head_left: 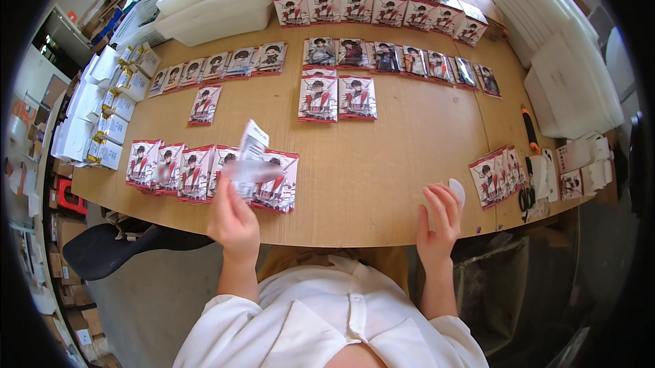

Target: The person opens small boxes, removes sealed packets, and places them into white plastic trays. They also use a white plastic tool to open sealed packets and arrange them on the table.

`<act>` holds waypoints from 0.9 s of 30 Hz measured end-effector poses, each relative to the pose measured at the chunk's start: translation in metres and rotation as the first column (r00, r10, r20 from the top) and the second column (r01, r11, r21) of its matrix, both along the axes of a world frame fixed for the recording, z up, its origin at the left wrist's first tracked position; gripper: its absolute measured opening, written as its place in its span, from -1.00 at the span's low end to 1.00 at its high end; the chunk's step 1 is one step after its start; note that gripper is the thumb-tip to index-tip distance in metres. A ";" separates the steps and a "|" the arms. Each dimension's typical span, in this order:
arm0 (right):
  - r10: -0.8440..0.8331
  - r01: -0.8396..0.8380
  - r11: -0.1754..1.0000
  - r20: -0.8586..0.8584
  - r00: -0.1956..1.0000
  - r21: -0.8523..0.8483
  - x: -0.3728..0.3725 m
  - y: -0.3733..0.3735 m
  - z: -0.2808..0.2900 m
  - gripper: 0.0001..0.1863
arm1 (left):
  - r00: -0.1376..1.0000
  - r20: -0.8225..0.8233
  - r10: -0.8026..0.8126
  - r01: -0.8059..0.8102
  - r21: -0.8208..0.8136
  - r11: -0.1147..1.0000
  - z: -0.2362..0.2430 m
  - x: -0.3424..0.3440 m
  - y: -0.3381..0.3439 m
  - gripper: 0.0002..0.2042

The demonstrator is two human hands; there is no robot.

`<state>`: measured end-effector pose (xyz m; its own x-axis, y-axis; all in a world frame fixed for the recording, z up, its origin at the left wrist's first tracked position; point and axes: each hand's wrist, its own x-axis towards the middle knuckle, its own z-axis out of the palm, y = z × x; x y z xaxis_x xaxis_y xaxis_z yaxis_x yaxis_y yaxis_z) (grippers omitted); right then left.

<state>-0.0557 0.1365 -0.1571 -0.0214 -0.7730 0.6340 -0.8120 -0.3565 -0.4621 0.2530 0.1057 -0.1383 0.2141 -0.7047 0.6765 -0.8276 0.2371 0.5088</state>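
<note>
My left hand (234, 221) is raised over the near left of the table, its fingers closed on a foil card packet (254, 143). The packet's pale printed back shows, and its lower part is smeared by motion. Beneath it lies a row of red-and-white card packets (196, 173), overlapping in small stacks. My right hand (440, 225) is above the front edge, right of the middle, its fingers bent. A small white rounded piece (457, 192) sticks out past those fingers; its kind is unclear. One more packet (204, 105) lies alone beyond the left row.
Farther back are rows of character cards (242, 62) and two packet stacks (318, 98). Packet boxes (359, 8) are piled at the back, beside white bins (218, 17). At right lie fanned packets (497, 177), scissors (526, 197) and an orange-black cutter (529, 128). White boxes (109, 126) line the left.
</note>
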 end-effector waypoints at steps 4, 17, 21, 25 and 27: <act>0.204 -0.280 0.954 0.453 0.868 0.107 0.028 0.005 0.006 -0.51 | 0.704 -0.657 -0.271 0.176 -0.208 0.962 -0.006 -0.033 0.008 -0.76; 0.016 -0.546 0.713 0.768 0.640 0.440 0.026 0.021 0.013 -0.76 | 0.210 -0.945 -0.249 0.962 0.154 0.226 -0.013 -0.102 -0.009 -0.75; -0.042 -0.200 0.897 0.525 0.850 0.395 0.001 0.023 0.015 -0.89 | 0.078 -0.997 -0.001 0.950 0.074 0.302 -0.025 -0.105 -0.010 -0.80; -0.498 0.499 0.784 -0.107 0.861 0.369 -0.042 0.010 0.019 -0.70 | -0.181 -0.942 0.282 0.963 -0.112 0.244 -0.027 -0.099 -0.015 -0.77; -0.465 0.489 0.767 -0.166 0.870 0.416 -0.054 0.008 0.015 -0.66 | -0.188 -0.920 0.345 0.970 -0.117 0.215 -0.027 -0.098 -0.016 -0.76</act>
